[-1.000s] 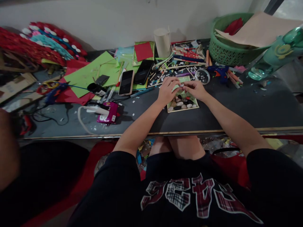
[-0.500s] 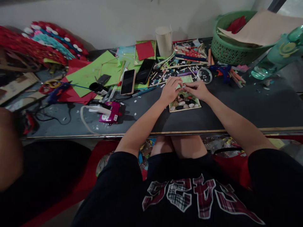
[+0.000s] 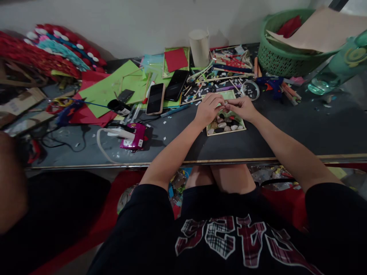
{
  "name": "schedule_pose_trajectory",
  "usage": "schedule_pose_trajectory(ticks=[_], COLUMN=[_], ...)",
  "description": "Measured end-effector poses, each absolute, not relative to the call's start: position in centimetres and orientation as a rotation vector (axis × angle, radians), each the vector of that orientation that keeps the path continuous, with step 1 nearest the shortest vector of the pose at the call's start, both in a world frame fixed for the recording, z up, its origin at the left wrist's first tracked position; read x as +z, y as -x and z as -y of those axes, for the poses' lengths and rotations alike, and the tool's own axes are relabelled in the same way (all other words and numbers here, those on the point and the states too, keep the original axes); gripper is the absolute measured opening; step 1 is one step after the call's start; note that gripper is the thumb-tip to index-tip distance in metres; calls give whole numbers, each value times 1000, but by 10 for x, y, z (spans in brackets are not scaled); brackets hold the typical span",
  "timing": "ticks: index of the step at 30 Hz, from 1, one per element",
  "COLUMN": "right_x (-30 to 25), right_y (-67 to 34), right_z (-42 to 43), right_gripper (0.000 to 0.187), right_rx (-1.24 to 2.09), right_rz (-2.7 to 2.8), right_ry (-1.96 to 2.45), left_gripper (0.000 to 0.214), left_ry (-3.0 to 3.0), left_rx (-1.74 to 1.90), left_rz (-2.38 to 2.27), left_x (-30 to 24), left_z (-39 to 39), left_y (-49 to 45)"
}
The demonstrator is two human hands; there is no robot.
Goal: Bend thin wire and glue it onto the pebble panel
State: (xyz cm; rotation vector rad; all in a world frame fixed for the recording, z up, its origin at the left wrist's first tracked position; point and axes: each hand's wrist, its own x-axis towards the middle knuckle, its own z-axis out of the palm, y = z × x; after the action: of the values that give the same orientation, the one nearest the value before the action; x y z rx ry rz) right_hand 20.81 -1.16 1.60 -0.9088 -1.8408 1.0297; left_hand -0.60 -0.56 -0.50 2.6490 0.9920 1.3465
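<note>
Over a shallow, pale-rimmed square frame [image 3: 226, 132], my left hand [image 3: 208, 109] and my right hand [image 3: 243, 108] meet at the fingertips. Both are closed in a pinch around a small pale piece [image 3: 225, 103], too small and half covered to name. Pebbles [image 3: 222, 125] in black, white and brown fill the near part of the frame, with a bit of red among them. The far part shows a light green base, partly hidden by my fingers.
Behind the frame lie thin sticks, paper scraps and a tape roll [image 3: 250, 90]. A blue glue gun [image 3: 271, 86], green basket [image 3: 282, 57] and water bottle [image 3: 329, 72] stand right. Leftward are two phones [image 3: 155, 99], green paper [image 3: 106, 89] and a magenta device [image 3: 134, 136]. Another person's arm [image 3: 11, 183] is far left.
My hands stay together over the frame, with the fingertips shifting slightly around the small pale piece. The view has turned a little, so the right side of the table sits further right.
</note>
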Motion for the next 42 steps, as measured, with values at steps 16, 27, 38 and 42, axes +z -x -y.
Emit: schedule_pose_trajectory(ticks=[16,27,38,42], right_x=[18,19,23,25], right_y=[-204,-202,-200,-200], right_z=[15,13,8,10], right_gripper=[55,58,57,59], right_rx=[1037,1100,1263,1306], right_rz=[1798,1752,1664,1650], right_ry=[922,858,843,889], left_gripper=[59,63,61,58], left_ry=[-2718,-2627,-2667,-2674], left_rx=[1362,1361,1368,1326], left_rz=[-1031,-1077,-1058,-1092], left_x=[-5,-5,-3,-3], left_z=[4,5,8,8], left_y=[10,12,13,14])
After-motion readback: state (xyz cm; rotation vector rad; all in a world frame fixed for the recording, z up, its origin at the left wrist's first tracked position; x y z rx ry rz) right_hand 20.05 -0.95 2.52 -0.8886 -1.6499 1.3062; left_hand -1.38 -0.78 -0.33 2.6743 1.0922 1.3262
